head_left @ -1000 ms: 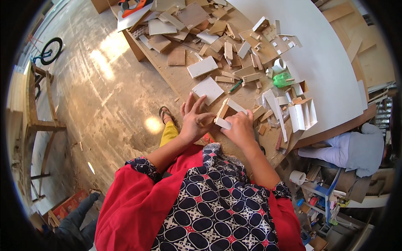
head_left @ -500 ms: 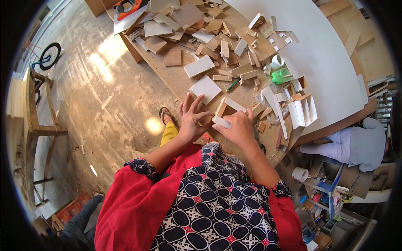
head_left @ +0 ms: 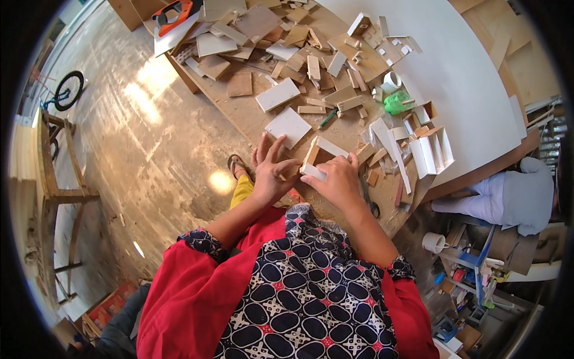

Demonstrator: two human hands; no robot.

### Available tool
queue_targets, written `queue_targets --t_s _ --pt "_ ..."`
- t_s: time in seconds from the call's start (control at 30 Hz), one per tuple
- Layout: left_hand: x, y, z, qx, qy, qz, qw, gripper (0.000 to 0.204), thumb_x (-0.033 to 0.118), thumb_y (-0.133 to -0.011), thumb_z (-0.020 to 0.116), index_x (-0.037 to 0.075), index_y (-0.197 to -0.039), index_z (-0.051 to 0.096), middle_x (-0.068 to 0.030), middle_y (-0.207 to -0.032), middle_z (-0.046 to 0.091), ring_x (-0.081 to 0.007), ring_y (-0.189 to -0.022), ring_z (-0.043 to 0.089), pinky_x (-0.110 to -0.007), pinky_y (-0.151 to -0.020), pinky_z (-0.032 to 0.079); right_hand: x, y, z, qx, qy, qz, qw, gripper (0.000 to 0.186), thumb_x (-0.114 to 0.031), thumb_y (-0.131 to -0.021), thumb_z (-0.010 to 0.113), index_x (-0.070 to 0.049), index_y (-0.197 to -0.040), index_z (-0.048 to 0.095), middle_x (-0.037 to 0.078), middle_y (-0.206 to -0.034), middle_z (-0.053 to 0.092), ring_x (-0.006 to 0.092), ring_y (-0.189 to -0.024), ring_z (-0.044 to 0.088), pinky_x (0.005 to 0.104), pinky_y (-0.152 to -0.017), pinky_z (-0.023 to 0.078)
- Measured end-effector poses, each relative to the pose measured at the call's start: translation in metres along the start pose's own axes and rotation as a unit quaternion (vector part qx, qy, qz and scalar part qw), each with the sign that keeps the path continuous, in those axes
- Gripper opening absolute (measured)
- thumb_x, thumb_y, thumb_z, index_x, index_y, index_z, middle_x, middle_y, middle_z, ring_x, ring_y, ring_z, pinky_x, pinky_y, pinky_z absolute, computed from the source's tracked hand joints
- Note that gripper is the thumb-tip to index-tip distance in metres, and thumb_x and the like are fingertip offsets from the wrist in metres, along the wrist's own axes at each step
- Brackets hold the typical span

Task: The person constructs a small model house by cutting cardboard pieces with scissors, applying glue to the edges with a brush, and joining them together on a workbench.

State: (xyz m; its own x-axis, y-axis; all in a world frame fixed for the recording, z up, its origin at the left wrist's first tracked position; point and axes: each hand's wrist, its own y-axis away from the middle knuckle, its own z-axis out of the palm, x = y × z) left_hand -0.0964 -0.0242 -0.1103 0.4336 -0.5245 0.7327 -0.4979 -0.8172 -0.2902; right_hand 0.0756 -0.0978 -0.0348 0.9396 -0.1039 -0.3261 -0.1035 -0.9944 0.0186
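Note:
My right hand grips a small frame of white-faced wooden pieces with pale raw edges, tilted at the table's near edge. The thumb and forefinger of my left hand come together at the frame's left side, other fingers spread; what they pinch there is too small to make out. Just beyond lies a white square board. A green pencil, a white divided box, a long white strip and several wood offcuts lie around on the table.
An orange-handled saw tops the offcuts, near a green bundle. A large white panel curves right. A bent-over person is at right, another's legs lower left, with a wooden stand and bicycle.
The whole view has shifted slightly, so the table's contents appear a little further left. Both hands and the frame keep much the same pose. The bent person at right has shifted slightly.

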Motion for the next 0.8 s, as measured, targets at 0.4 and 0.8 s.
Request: queue_targets --t_s 0.4,0.8 --pt "0.001 -0.001 0.0 -0.017 -0.014 -0.005 1.0 0.034 0.022 -0.06 0.082 0.028 -0.093 0.077 -0.0076 -0.147 0.044 -0.0395 -0.145 0.018 -0.05 -0.114 0.01 0.008 0.001 0.001 -0.026 0.011 -0.011 1.0 0.033 -0.042 -0.072 0.077 -0.012 -0.088 0.075 0.006 -0.085 0.071 0.0238 -0.096 0.06 0.0573 -0.105 0.024" --pt "0.019 -0.015 -0.035 -0.082 -0.012 0.085 0.993 0.05 0.025 -0.067 0.079 0.023 -0.116 0.069 -0.015 -0.153 0.032 -0.0447 -0.145 0.007 -0.058 -0.114 0.013 0.064 0.029 -0.054 0.059 -0.156 0.024 0.986 0.048 -0.023 -0.06 0.086 -0.005 -0.102 0.072 0.012 -0.097 0.07 0.03 -0.092 0.061 0.0374 -0.083 0.047"
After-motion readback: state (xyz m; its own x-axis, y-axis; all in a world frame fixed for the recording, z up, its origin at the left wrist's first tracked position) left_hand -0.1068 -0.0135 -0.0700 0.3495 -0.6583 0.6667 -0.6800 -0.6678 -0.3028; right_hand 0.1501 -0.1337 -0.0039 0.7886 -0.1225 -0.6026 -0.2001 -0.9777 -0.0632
